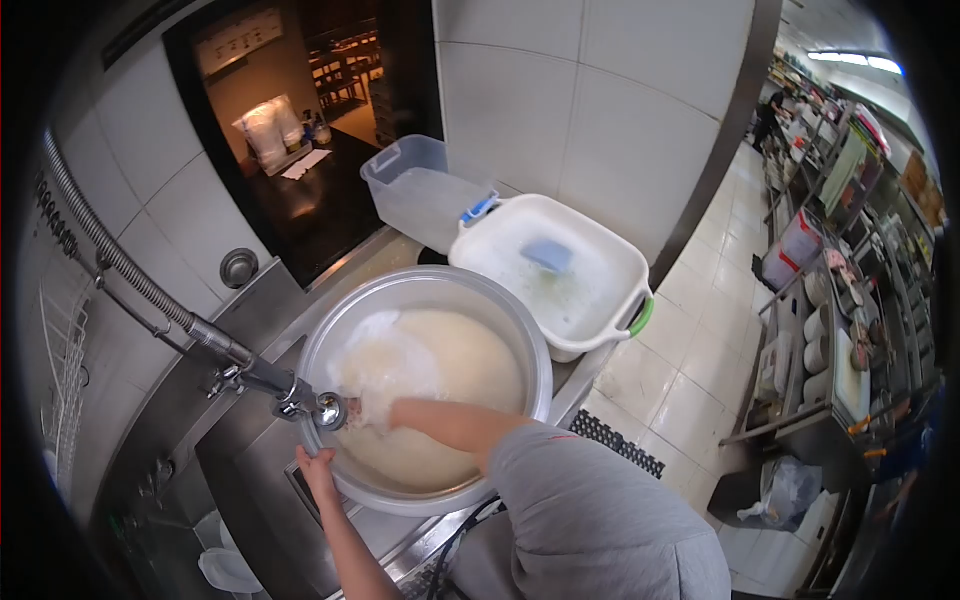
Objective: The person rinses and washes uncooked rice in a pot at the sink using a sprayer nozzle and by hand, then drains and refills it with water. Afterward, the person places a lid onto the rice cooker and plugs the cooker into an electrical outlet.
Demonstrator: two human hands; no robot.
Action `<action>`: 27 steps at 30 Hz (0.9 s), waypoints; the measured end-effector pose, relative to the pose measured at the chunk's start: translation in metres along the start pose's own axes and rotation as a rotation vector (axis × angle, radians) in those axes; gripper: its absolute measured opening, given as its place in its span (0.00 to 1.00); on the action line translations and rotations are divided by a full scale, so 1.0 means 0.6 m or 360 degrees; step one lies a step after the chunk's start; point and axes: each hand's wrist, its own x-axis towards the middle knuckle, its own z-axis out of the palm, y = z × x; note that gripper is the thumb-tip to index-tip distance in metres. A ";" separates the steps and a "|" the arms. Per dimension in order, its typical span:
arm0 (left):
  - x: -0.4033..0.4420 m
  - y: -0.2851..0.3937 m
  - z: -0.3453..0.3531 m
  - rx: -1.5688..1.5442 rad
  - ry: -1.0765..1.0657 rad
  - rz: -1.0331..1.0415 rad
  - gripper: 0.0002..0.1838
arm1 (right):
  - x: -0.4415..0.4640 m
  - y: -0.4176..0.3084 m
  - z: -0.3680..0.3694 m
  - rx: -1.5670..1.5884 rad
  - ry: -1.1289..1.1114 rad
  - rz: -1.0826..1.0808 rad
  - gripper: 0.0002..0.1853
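Observation:
A large round metal pot point(540, 345) stands at the sink, holding milky water point(450, 350) with what looks like pale rice in it. My left hand point(316, 466) is closed on the pot's near-left rim. Reaching in from the right, my right hand point(372, 412) is inside the pot just beside the tap head, at the water; splash and blur hide its fingers. The chrome tap point(328, 410) hangs over the pot's left rim on its spring hose point(120, 240). White foam or bubbles lie on the water beyond my right hand.
Behind the pot sits a white basin point(600, 240) of sudsy water with a blue sponge or cloth point(547, 255). A clear plastic bin point(415, 195) stands beside it. The steel sink point(250, 470) lies left; a small metal bowl point(239, 267) is by the wall. Shelving point(840, 320) lines the right.

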 end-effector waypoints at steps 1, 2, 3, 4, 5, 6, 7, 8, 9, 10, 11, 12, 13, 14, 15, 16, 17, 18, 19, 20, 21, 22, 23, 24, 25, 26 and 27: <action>-0.004 0.005 0.000 0.0017 -0.0021 -0.0005 0.26 | 0.010 0.024 -0.012 -0.0052 0.0071 0.0084 0.39; -0.008 0.018 -0.003 0.0009 -0.0123 -0.0009 0.23 | 0.018 0.050 -0.023 -0.0102 0.0140 0.0186 0.39; -0.010 0.024 -0.004 -0.0001 -0.0224 -0.0014 0.21 | 0.024 0.081 -0.028 -0.0152 0.0208 0.0309 0.39; -0.008 0.022 -0.005 0.0008 -0.0242 -0.0019 0.21 | 0.032 0.124 -0.026 -0.0203 0.0283 0.0459 0.40; -0.005 0.019 -0.007 0.0008 -0.0239 -0.0024 0.20 | 0.046 0.181 -0.004 -0.0263 0.0370 0.0633 0.40; -0.004 0.017 -0.008 0.0008 -0.0234 -0.0030 0.19 | 0.065 0.258 0.029 -0.0306 0.0463 0.0759 0.41; -0.005 0.014 -0.007 0.0014 -0.0249 -0.0035 0.19 | -0.002 0.225 -0.022 -0.0360 0.0393 0.0944 0.40; -0.005 0.011 -0.006 -0.0017 -0.0197 -0.0028 0.18 | -0.077 0.184 -0.082 -0.0418 0.0309 0.1126 0.39; -0.004 0.008 -0.006 -0.0049 -0.0141 -0.0019 0.18 | -0.131 0.163 -0.109 -0.0412 0.0307 0.1133 0.39; -0.001 0.002 -0.004 -0.0045 -0.0149 -0.0024 0.18 | -0.174 0.150 -0.123 -0.0243 0.0243 0.1020 0.38; 0.002 -0.004 -0.001 0.0006 -0.0038 0.0022 0.19 | -0.198 0.141 -0.129 -0.0075 0.0178 0.0906 0.37; 0.003 -0.009 -0.002 0.0058 0.0072 0.0066 0.21 | -0.195 0.139 -0.117 -0.0066 0.0170 0.0914 0.37; 0.005 -0.010 -0.006 0.0059 0.0066 0.0057 0.21 | -0.183 0.145 -0.097 -0.0194 -0.0371 0.0770 0.33; 0.009 -0.008 -0.010 0.0086 -0.0050 0.0006 0.25 | -0.170 0.153 -0.077 -0.0262 -0.0869 0.0545 0.29; 0.014 -0.007 -0.015 0.0117 -0.0166 -0.0045 0.29 | -0.186 0.126 -0.050 -0.0253 -0.0881 0.0455 0.29; 0.019 -0.014 -0.017 0.0117 -0.0168 -0.0049 0.29 | -0.198 0.094 -0.025 -0.0200 -0.0829 0.0366 0.30; 0.025 -0.024 -0.016 0.0094 -0.0116 -0.0042 0.32 | -0.204 0.061 -0.002 -0.0147 -0.0764 0.0250 0.30; 0.028 -0.030 -0.014 0.0072 -0.0065 -0.0036 0.34 | -0.208 0.031 0.019 -0.0076 -0.0704 0.0148 0.31; 0.026 -0.029 -0.014 0.0072 -0.0066 -0.0040 0.34 | -0.206 0.002 0.038 -0.0014 -0.0637 0.0051 0.31; 0.024 -0.025 -0.014 0.0060 -0.0129 -0.0052 0.33 | -0.202 -0.024 0.055 0.0047 -0.0561 -0.0039 0.32; 0.022 -0.020 -0.017 0.0050 -0.0186 -0.0064 0.32 | -0.195 -0.045 0.067 0.0104 -0.0487 -0.0125 0.33; 0.018 -0.014 -0.016 0.0051 -0.0175 -0.0064 0.32 | -0.183 -0.064 0.076 0.0150 -0.0407 -0.0207 0.34; 0.011 -0.007 -0.012 0.0028 -0.0163 -0.0054 0.33 | -0.170 -0.078 0.082 0.0184 -0.0315 -0.0292 0.35; 0.005 0.000 -0.010 0.0009 -0.0152 -0.0046 0.33 | -0.155 -0.086 0.086 0.0205 -0.0218 -0.0369 0.36; 0.001 0.007 -0.010 0.0015 -0.0140 -0.0049 0.33 | -0.138 -0.093 0.087 0.0234 -0.0091 -0.0448 0.37; -0.002 0.014 -0.011 0.0022 -0.0199 -0.0072 0.33 | -0.113 -0.086 0.086 0.0242 0.0079 -0.0541 0.38; -0.003 0.018 -0.011 0.0026 -0.0256 -0.0093 0.33 | -0.096 -0.083 0.071 0.0312 0.0435 -0.0736 0.40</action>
